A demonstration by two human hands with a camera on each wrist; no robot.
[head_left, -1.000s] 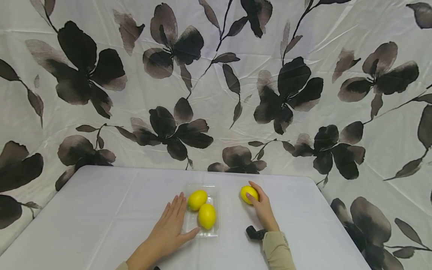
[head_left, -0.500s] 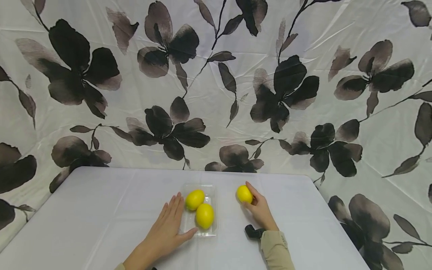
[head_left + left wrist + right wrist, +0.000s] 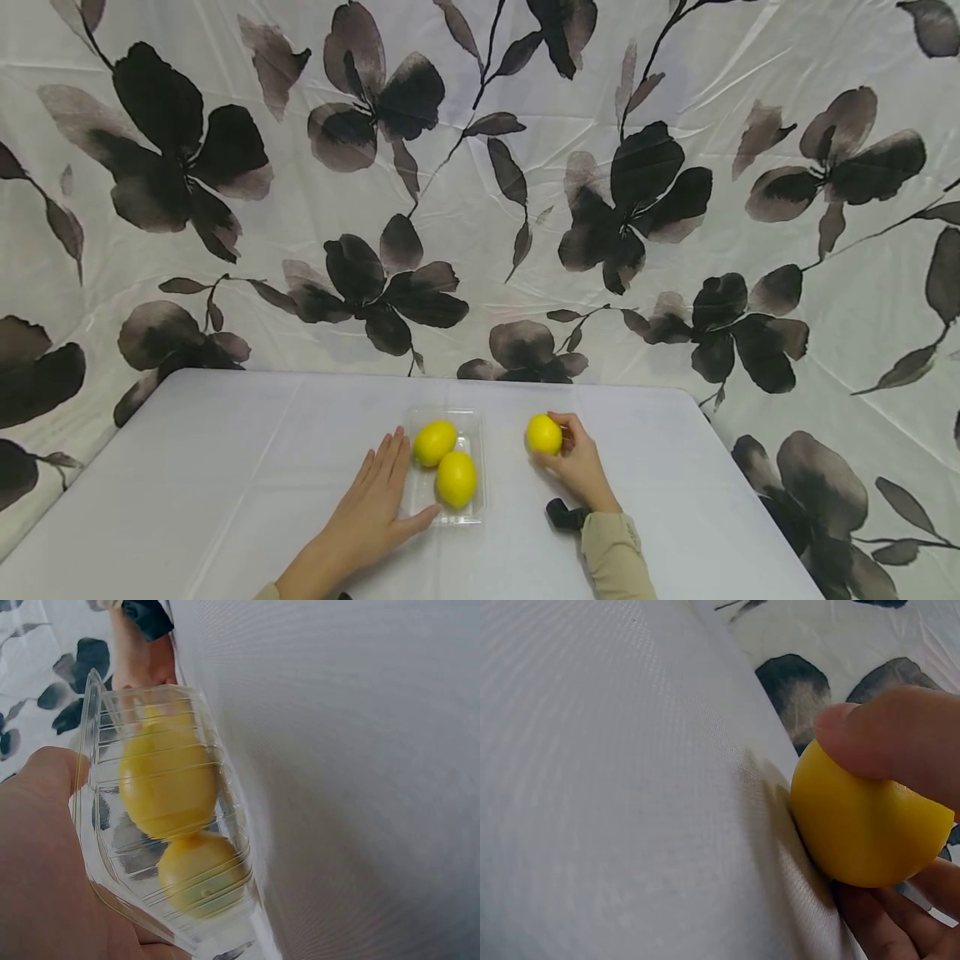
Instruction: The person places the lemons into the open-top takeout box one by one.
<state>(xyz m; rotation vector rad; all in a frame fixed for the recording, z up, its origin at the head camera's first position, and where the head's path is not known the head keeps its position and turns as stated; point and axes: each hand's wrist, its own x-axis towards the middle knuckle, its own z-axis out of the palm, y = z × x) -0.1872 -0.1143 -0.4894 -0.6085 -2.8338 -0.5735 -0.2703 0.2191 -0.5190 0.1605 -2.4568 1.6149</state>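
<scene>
In the head view, my left hand (image 3: 367, 508) lies with straight fingers along the left side of a clear plastic container (image 3: 480, 467), its thumb at the near edge. Two yellow lemons sit inside: one farther back (image 3: 435, 442) and one nearer (image 3: 456, 479). The left wrist view shows both lemons through the ribbed container wall (image 3: 94, 832). To the right of the container, my right hand (image 3: 583, 473) holds a third lemon (image 3: 543, 434) between thumb and fingers. Seen from the right wrist, the thumb lies over this lemon (image 3: 870, 825), fingers underneath it, close to the cloth.
A white cloth (image 3: 247, 483) covers the table, whose far edge runs just behind the container. Behind it hangs a white curtain (image 3: 517, 258) with dark flowers. A black device (image 3: 566, 517) is strapped at my right wrist.
My right hand's fingers have shifted from over the lemon to its right side, and the lemon has turned and come slightly left. The left hand and container stay together in place.
</scene>
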